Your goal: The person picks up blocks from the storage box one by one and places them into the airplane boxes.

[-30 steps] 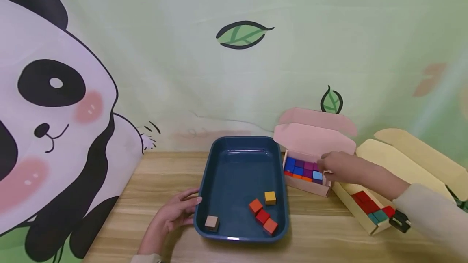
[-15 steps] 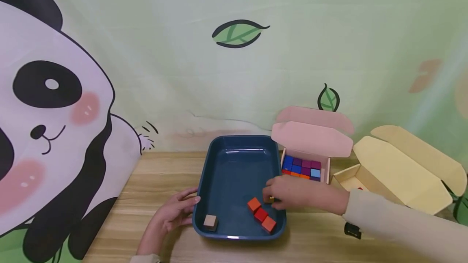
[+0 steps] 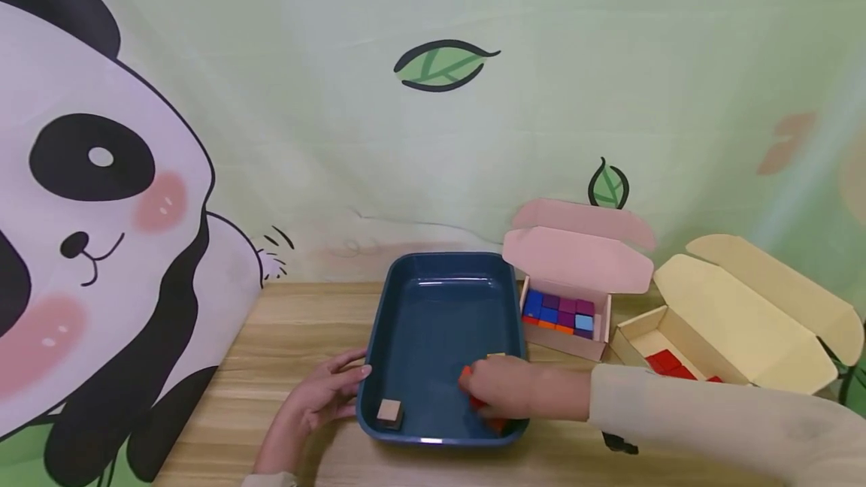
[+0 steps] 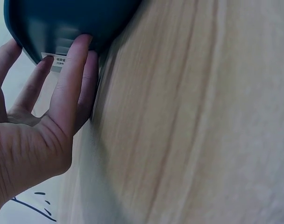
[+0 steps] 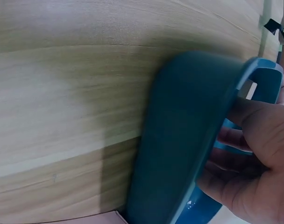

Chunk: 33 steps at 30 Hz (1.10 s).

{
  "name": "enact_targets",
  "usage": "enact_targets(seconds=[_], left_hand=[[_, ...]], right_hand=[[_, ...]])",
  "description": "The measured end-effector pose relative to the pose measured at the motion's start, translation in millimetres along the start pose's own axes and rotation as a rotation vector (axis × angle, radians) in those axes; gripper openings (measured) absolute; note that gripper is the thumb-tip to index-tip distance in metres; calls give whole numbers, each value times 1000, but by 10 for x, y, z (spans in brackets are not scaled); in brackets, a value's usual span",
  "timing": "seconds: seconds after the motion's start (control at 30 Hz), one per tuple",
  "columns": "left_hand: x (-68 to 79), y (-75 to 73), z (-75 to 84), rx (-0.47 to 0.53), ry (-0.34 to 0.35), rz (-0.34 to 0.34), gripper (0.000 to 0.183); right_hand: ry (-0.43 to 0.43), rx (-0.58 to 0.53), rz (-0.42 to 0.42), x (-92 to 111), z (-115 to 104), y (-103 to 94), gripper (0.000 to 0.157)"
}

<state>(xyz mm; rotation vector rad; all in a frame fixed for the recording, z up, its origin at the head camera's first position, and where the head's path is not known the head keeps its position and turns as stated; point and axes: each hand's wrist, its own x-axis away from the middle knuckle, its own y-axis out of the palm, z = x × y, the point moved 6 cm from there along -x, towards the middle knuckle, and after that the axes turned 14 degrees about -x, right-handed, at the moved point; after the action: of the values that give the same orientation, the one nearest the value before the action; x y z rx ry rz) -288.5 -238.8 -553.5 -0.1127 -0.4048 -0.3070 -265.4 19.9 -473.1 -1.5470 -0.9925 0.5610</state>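
Observation:
A dark blue tray [image 3: 443, 270] lies on the wooden table. My left hand [image 3: 328, 389] rests its fingers against the tray's left outer side; the left wrist view shows them spread below a small label [image 4: 57, 62]. My right hand [image 3: 504, 389] reaches over the tray's right rim, just above a row of red and orange cubes. An orange cube [image 3: 465, 376], a red cube [image 3: 476, 402] and another orange-red cube [image 3: 498, 424] show partly around it. Its fingertips are hidden, so a grip cannot be told. Behind it peeks a yellow cube [image 3: 496, 355]. A pale wooden cube [image 3: 389, 412] sits at the tray's near left corner.
A pink box [image 3: 564, 339], lid up, holds several blue, purple and orange cubes right of the tray. Farther right stands a yellow box [image 3: 639, 320] with red cubes, partly behind my right sleeve [image 3: 676, 408]. A black object [image 3: 619, 443] lies under that forearm.
My right hand has left the pink box and come left into the tray, first over the yellow cube, then nearer over the red and orange ones. My left hand has stayed put.

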Motion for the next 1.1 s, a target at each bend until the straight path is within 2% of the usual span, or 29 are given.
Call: enact_targets(seconds=[0.2,0.4,0.73,1.1], left_hand=[[-4,9,15,0,3,-9,66],[-8,1,5,-11,4,-10,66],[-24,11,20,-1,0,-12,66],[-1,3,7,6,-2,-23,65]], right_hand=[[-4,-68,-27,-43,-2,61,17],[-12,-134,-59,-46,-7,69,21],[-55,-92,29,-32,-7,-43,17],[-46,-154,49,43,10,-242,25]])
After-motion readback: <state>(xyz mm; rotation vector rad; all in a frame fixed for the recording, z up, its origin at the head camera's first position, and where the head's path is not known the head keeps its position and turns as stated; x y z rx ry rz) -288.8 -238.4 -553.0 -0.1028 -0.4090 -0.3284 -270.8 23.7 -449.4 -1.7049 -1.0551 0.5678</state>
